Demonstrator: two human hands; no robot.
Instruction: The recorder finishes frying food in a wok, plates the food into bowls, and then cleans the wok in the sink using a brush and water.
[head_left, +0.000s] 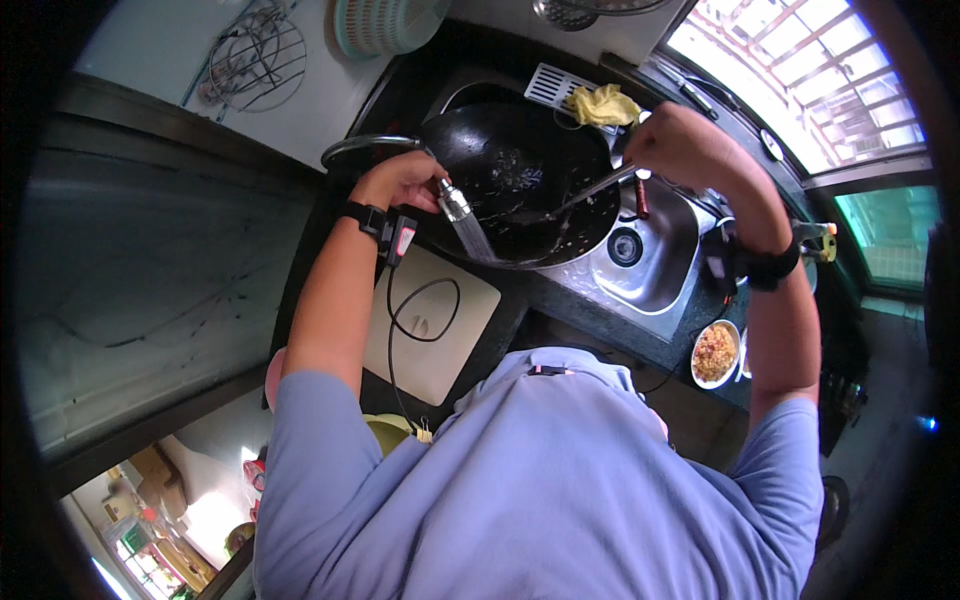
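Note:
A large dark wok (525, 157) rests over the sink, water pooled inside and small food bits stuck near its right wall. My left hand (405, 182) grips a chrome pull-out faucet head (455, 201) on a bent hose (367, 141). A spray of water (476, 238) runs from it onto the wok's near wall. In my right hand (671, 146) is the metal handle (596, 186) of a long utensil that slants down into the wok. Its working end lies in the dark wok, too unclear to tell its kind.
Right of the wok is a steel sink basin (660, 262) with a drain. A yellow cloth (602, 105) lies by a slotted white rack (556, 88) behind it. A bowl of fried rice (714, 355) stands on the right counter. A pale cutting board (435, 330) lies near my left forearm, under a looped black cable (427, 281).

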